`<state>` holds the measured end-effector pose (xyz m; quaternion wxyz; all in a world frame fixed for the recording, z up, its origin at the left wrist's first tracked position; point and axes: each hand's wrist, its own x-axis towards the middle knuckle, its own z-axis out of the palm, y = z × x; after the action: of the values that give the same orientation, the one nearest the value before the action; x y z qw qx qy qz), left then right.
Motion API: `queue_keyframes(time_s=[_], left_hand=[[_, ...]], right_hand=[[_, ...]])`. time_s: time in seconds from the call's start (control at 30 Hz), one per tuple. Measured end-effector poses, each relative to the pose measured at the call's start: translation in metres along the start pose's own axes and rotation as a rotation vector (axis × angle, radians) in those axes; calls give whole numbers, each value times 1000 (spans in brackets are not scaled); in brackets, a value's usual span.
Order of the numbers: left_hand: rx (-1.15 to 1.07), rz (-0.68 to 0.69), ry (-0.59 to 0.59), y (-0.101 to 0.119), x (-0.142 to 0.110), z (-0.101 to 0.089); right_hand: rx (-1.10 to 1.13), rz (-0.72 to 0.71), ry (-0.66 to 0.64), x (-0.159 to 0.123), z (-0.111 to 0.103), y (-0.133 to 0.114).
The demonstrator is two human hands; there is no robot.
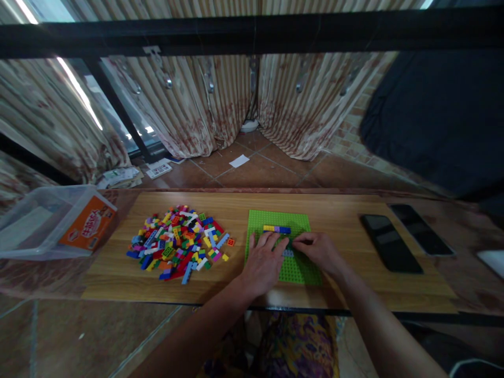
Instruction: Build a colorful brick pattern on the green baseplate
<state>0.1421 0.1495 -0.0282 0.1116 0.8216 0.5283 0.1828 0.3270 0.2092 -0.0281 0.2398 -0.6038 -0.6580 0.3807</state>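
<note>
A green studded baseplate (301, 272) lies on the wooden board in front of me. Near its far side sits a row of toy bricks (277, 229) in yellow, purple and blue. My left hand (265, 261) rests over the plate's left half, fingers spread and fingertips just below that row. From the right, my right hand (317, 249) reaches in with thumb and forefinger pinched together close to the left fingertips; whatever is between them is hidden. Between the hands, a light blue-grey brick (289, 253) shows on the plate, partly covered by my left hand.
A heap of mixed coloured bricks (179, 244) spreads over the left of the wooden board (114, 273). Further left stands a clear plastic box (35, 231) with an orange label. Two dark phones, one on the board (389, 244) and one beyond it (421, 228), lie at right.
</note>
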Motion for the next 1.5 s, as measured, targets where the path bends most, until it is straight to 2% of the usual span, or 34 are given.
queue_keyframes(time_s=[0.23,0.83,1.3,1.5], left_hand=[[59,21,-41,1,0,1],[210,91,-15,2,-2,8],[323,167,-66,3,3,11],[390,217,-83,5,6,12]], right_hand=[[-17,5,-19,2,0,3],[-41,32,-127,6,-5,2],[-114,96,-143,5,-5,-6],[-98,97,-171,8,-4,-1]])
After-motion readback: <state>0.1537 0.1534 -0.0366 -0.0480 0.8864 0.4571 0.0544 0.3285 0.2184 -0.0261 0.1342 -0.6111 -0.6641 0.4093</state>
